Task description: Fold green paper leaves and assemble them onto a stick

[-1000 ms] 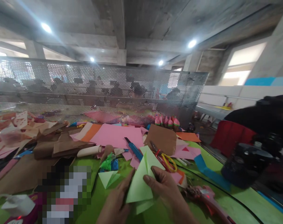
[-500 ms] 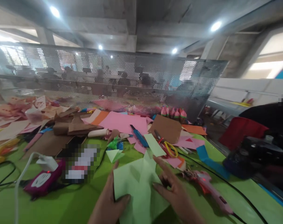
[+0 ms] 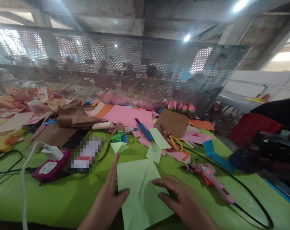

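Light green paper (image 3: 137, 175): found between my hands, over the green table (image 3: 70, 198). Change noted: folded to a point a second ago, it is now opened out with a crease showing; I judge its shape unfixed. My left hand (image 3: 106, 191): thumb and forefinger spread at the left edge. My right hand (image 3: 182, 199): fingers curved, thumb apart; pressure cannot be told.

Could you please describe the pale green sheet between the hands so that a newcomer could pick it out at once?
On the bright green table, find the left hand and the right hand at the near side. The pale green sheet is between them, faintly creased. Unlike the loose pale green pieces just beyond, it looks larger and is flanked by both hands.
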